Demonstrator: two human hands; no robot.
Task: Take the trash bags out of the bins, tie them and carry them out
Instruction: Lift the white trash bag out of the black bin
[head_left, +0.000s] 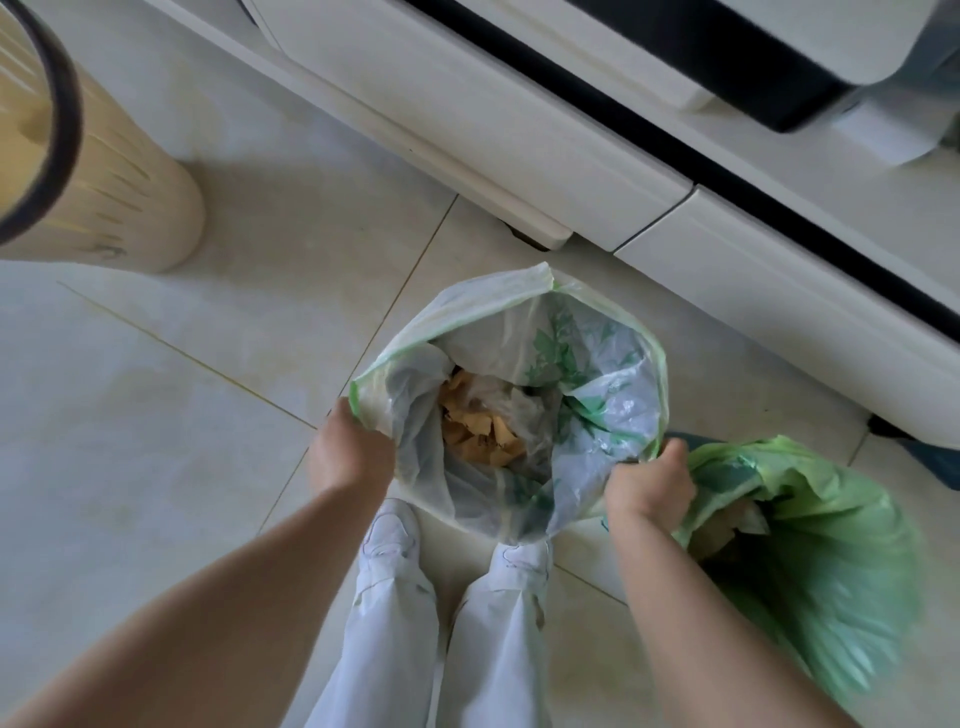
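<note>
A translucent trash bag (597, 395) with green leaf print and a green rim stands open on the floor before my feet. Brown scraps and crumpled plastic lie inside it. My left hand (349, 452) grips the bag's rim on its left side. My right hand (649, 486) grips the rim on the right side, and a second, green trash bag (810, 545) bunches up against that same hand, blurred, hanging to the right. No bin shows around the open bag.
A white cabinet (519, 130) with a dark gap runs across the top right. A tall beige cylinder (119, 187) stands at the upper left. A dark object (930, 457) sits at the right edge. Pale floor tiles (156, 415) spread to the left.
</note>
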